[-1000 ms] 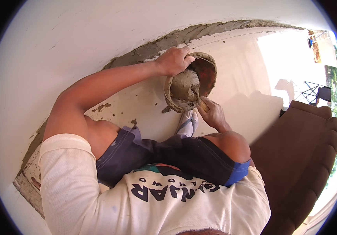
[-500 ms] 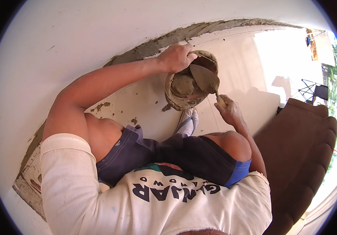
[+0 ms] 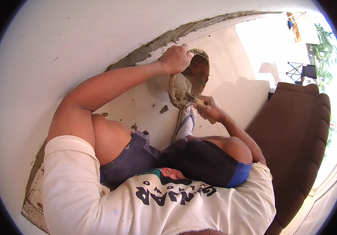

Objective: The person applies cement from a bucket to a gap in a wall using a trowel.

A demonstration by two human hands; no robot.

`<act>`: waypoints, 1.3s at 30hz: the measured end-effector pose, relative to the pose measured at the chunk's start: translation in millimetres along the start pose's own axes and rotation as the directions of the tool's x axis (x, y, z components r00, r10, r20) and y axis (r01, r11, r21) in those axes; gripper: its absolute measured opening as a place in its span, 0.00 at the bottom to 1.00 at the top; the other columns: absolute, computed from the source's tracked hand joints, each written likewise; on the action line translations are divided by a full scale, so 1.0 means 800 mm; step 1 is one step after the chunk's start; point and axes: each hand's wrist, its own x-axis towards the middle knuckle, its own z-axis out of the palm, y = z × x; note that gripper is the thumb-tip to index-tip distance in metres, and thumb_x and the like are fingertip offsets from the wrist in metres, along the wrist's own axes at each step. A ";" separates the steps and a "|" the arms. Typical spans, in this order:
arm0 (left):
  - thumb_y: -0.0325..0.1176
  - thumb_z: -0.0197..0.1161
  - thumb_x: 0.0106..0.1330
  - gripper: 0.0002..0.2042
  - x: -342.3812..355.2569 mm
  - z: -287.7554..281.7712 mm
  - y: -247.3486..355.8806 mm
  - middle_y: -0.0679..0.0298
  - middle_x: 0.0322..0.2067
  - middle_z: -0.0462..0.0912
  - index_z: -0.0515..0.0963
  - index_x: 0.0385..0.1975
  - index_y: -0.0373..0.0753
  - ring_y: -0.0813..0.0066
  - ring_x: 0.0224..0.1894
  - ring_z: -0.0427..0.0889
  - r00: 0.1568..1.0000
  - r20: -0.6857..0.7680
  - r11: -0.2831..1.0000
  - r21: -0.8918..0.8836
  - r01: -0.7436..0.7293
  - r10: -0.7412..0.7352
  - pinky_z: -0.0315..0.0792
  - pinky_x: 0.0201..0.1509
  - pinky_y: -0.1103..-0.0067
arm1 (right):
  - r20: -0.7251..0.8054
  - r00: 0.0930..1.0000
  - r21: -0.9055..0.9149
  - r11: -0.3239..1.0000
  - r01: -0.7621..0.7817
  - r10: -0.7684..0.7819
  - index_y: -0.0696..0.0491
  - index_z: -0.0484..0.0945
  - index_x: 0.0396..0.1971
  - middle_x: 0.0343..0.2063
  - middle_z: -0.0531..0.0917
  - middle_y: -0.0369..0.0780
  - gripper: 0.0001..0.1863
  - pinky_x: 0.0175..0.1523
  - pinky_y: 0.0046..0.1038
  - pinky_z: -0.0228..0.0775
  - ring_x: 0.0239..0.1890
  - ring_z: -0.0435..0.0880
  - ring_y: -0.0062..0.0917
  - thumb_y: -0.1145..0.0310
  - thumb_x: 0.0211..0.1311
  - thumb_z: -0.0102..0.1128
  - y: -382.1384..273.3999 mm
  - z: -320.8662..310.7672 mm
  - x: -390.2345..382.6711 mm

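Observation:
My left hand is closed on the rim of a mortar-smeared bucket, which tilts above the floor. Wet grey mortar lies inside, against the bucket's near side. At the right of the bucket's lower edge, my right hand is wrapped round the wooden handle of a trowel. The trowel's blade is down in the bucket, mostly hidden by mortar and the rim.
A band of grey mortar runs along the foot of the white wall. Mortar crumbs dot the pale floor tiles. A brown sofa stands at right, with a folding chair beyond it.
The trowel blade has gone from above the bucket's mouth down into the mortar. My right hand has moved left, close to the rim. The bucket is tipped more.

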 end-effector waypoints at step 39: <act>0.36 0.59 0.71 0.10 0.159 0.105 0.172 0.76 0.18 0.64 0.70 0.29 0.38 0.90 0.20 0.58 0.965 0.115 0.966 -0.078 0.246 -0.237 0.56 0.22 0.83 | -0.721 0.692 0.690 -0.038 0.722 0.041 0.53 0.64 0.46 0.30 0.72 0.35 0.16 0.26 0.21 0.72 0.25 0.73 0.16 0.77 0.59 0.54 0.140 -0.407 0.083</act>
